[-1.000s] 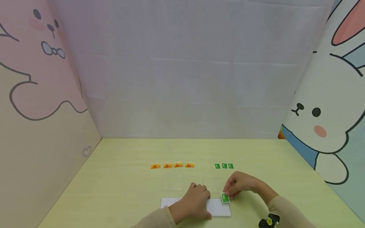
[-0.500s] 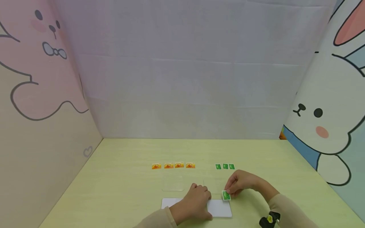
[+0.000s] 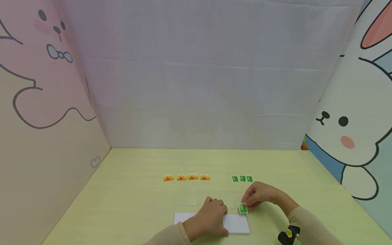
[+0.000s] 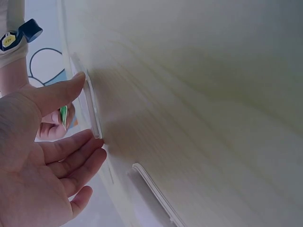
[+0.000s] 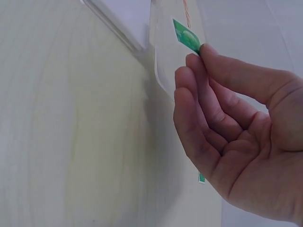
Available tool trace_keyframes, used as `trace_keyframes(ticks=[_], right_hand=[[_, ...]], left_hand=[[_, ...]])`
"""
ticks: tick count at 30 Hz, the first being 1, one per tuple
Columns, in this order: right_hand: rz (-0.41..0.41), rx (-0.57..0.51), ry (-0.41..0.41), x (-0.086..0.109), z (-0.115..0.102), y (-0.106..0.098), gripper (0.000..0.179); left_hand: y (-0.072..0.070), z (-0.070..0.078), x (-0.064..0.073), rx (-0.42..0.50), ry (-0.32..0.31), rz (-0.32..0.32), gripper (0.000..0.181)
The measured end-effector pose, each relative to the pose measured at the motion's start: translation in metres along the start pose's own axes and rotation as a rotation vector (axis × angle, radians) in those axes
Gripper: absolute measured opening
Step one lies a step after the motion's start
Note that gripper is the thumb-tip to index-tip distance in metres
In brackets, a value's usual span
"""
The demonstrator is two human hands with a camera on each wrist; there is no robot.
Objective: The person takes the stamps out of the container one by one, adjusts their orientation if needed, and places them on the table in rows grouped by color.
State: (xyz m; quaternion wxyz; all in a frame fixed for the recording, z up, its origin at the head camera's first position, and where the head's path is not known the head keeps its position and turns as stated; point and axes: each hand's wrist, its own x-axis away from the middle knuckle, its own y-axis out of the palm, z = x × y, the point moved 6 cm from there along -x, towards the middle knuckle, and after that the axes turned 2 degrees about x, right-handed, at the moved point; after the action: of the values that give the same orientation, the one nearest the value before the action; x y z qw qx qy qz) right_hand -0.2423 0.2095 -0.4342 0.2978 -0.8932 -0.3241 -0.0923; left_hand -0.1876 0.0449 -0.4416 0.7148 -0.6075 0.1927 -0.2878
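My right hand [image 3: 260, 195] pinches a small green card with a white border [image 3: 243, 208] between thumb and fingertips. In the head view, the card overlaps the far right corner of a flat white case [image 3: 235, 224]. In the right wrist view, the green card [image 5: 186, 36] tilts up from the thumb tip. My left hand [image 3: 208, 216] holds the right white case by its opposite edges, thumb on the near edge and fingers on the far one. The left wrist view shows that grip on the case's rim [image 4: 92, 106]. Another white case [image 3: 183, 217] lies to the left, partly hidden by the hand.
Several orange cards [image 3: 181, 177] lie in a row at the back left. Three green cards [image 3: 242, 178] are lined up at the back right. Two clear flat plates, one on the left [image 3: 186, 197] and one on the right [image 3: 228, 201], lie beyond the white cases.
The right hand has moved slightly away from me with the green card, which now sits farther over the white case's far edge. The left hand stays in place.
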Motion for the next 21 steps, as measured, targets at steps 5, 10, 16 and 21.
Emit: trace_keyframes(ticks=[5,10,16,21], right_hand=[[-0.003,0.002,0.004,0.0003,-0.0023,-0.001,0.022],[0.01,0.013,0.012,-0.0035,-0.0021,-0.0034,0.021],[0.021,0.004,0.012,-0.0062,-0.0032,-0.006,0.021],[0.024,0.013,0.009,-0.008,-0.0035,-0.0086,0.021]], left_hand=[[0.0018,0.0001,-0.0002,0.012,-0.006,-0.009,0.045],[-0.0004,-0.0001,0.0007,-0.011,-0.008,0.01,0.046],[0.0013,-0.001,0.0007,0.001,-0.009,0.0,0.046],[0.0035,-0.0024,-0.0019,0.009,-0.006,-0.007,0.046]])
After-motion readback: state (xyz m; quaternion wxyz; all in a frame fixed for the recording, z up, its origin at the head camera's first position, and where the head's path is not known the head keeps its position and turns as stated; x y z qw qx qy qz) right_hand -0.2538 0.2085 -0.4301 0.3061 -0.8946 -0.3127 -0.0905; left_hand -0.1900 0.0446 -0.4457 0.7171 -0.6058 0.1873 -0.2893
